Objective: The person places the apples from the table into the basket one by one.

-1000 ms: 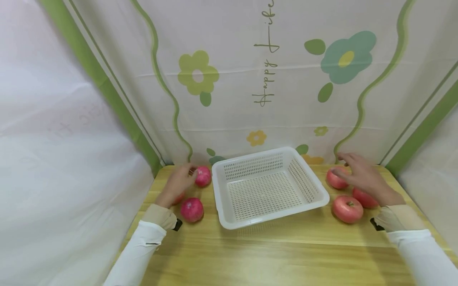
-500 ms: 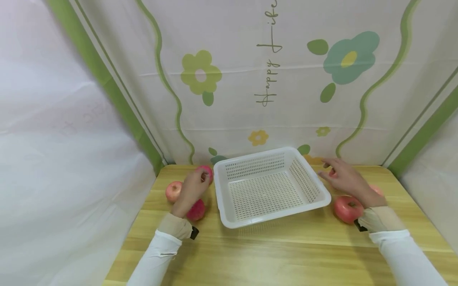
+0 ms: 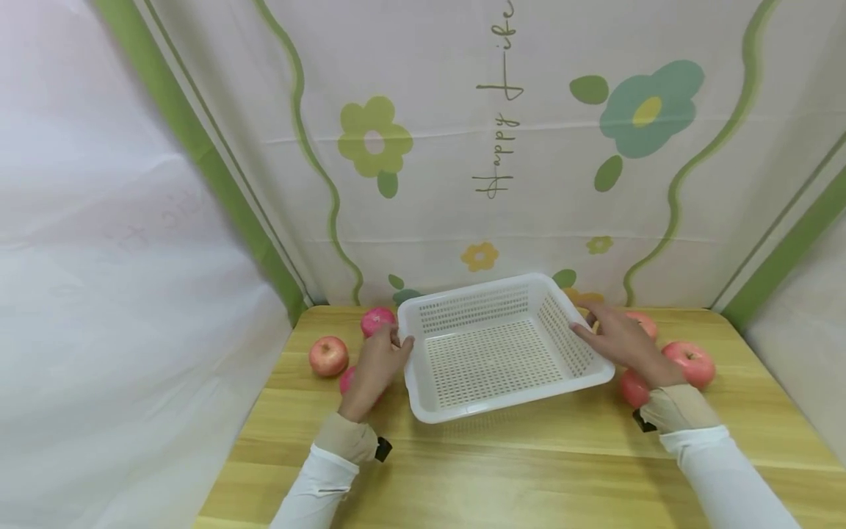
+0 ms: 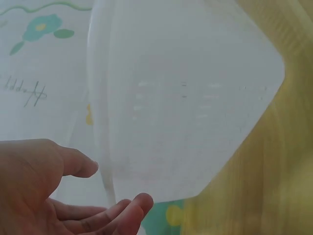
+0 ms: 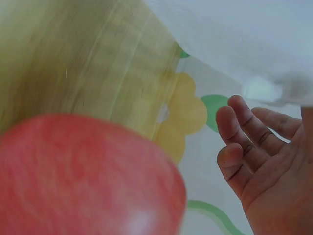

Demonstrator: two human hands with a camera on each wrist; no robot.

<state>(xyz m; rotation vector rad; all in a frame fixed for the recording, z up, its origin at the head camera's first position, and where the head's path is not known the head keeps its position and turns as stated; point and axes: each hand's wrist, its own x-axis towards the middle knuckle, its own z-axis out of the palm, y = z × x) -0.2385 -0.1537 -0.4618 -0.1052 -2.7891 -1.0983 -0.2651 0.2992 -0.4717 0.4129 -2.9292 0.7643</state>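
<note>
A white perforated plastic basket [image 3: 502,406] stands in the middle of the wooden table. My left hand [image 3: 380,367] is at its left rim, thumb near the rim top and fingers on the outer side. In the left wrist view, thumb and fingers of the left hand [image 4: 73,191] are spread apart around the rim's edge. My right hand [image 3: 621,338] reaches the right rim, its thumb over the edge. Loosely bent fingers of the right hand [image 5: 269,152] show beside the basket wall in the right wrist view; its thumb is hidden there.
Left of the basket lie a pale red apple [image 3: 328,356] and two deep-pink round fruits, one at the back [image 3: 377,321], the other partly behind my left hand. On the right are three red apples, including one [image 3: 689,364] beside my wrist. A printed cloth [image 3: 436,184] hangs behind.
Both hands have moved inward, from over the fruit to the basket's left and right rims. The basket and fruit stay where they were.
</note>
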